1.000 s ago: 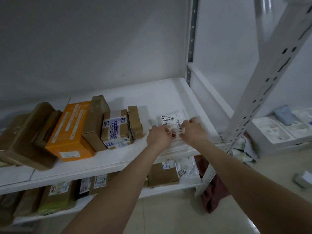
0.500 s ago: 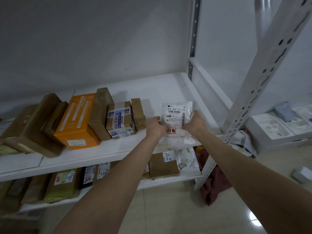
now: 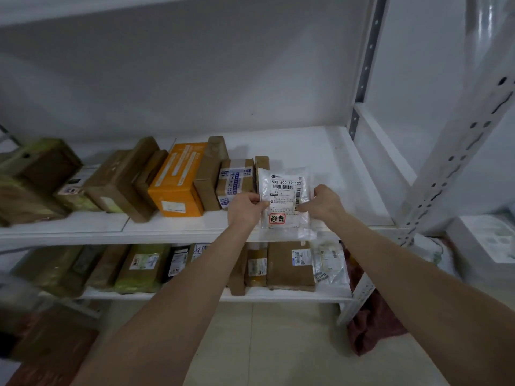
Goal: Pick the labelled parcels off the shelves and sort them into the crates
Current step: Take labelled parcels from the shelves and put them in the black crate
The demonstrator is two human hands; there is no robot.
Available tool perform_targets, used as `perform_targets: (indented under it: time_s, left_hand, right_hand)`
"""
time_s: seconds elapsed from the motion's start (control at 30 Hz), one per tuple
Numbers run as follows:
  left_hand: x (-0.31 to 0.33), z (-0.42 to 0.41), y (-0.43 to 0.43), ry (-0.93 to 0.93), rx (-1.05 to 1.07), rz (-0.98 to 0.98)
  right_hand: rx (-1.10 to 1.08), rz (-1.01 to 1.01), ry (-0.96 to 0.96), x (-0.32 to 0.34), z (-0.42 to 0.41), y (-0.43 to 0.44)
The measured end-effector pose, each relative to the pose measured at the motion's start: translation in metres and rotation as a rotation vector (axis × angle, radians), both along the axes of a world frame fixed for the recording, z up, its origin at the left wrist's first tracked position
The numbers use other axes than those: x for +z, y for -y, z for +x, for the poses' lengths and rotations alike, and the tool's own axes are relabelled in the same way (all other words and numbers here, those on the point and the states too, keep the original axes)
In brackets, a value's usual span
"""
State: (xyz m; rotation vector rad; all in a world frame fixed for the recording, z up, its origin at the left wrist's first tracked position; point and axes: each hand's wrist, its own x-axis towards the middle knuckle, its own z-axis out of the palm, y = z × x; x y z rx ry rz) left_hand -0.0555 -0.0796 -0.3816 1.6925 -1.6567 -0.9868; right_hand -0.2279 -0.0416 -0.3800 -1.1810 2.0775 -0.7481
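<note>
Clear plastic, crinkled and glossy: that is the parcel [image 3: 284, 196] I have in view. It is a flat pouch with a white label [image 3: 285, 189] over most of its face, printed 502 602-12 123 above a barcode, with a second barcode down the label's right edge. A red-bordered stamp [image 3: 277, 218] with dark characters sits lower down. I cannot make out the contents through the film.

The parcel is held in the air just in front of the right part of the upper shelf [image 3: 320, 146], beside a taped brown box [image 3: 235, 182] that stands to its left. My left hand [image 3: 245, 208] pinches the pouch's left edge about halfway up, thumb on the front face. My right hand [image 3: 324, 203] pinches the right edge at much the same height. Each grip is closed on the plastic, neither one spread.

A second ago the parcel lay flat on the shelf board under both hands, and half a second ago it was already raised. Now it stands fully upright, its bottom hem hanging in front of the shelf lip. The orange box [image 3: 178, 185] and its brown neighbours have kept their places.

The long axis runs vertically — top edge up towards the wall, bottom hem down towards the lower shelf [image 3: 278, 296]. The labelled face is turned squarely at me, and the print reads the right way up.
</note>
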Motion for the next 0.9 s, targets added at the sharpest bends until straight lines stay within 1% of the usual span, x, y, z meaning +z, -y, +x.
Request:
perform_targets:
  time_s: [0.2, 0.3, 0.4, 0.53, 0.63, 0.73, 0.9]
  left_hand:
    - [-0.003, 0.08, -0.02, -0.002, 0.172, 0.062]
    - [-0.01, 0.124, -0.029, 0.039, 0.244, 0.073]
    - [-0.02, 0.17, -0.04, 0.02, 0.316, 0.121]
    - [-0.034, 0.237, -0.053, -0.012, 0.389, 0.182]
    - [-0.047, 0.29, -0.063, -0.109, 0.464, 0.212]
    - [-0.063, 0.352, -0.074, -0.201, 0.525, 0.243]
    - [-0.088, 0.462, -0.088, -0.237, 0.627, 0.288]
  right_hand:
    - [0.241, 0.009, 0.072, 0.004, 0.066, -0.003]
    - [0.352, 0.005, 0.097, -0.003, 0.106, -0.004]
    - [0.451, 0.006, 0.094, -0.013, 0.148, -0.001]
    - [0.533, 0.03, 0.08, -0.031, 0.214, 0.003]
    - [0.585, 0.015, 0.059, -0.044, 0.268, 0.006]
    - [0.614, 0.054, 0.036, -0.061, 0.331, 0.012]
    - [0.68, 0.131, 0.079, -0.086, 0.451, 0.018]
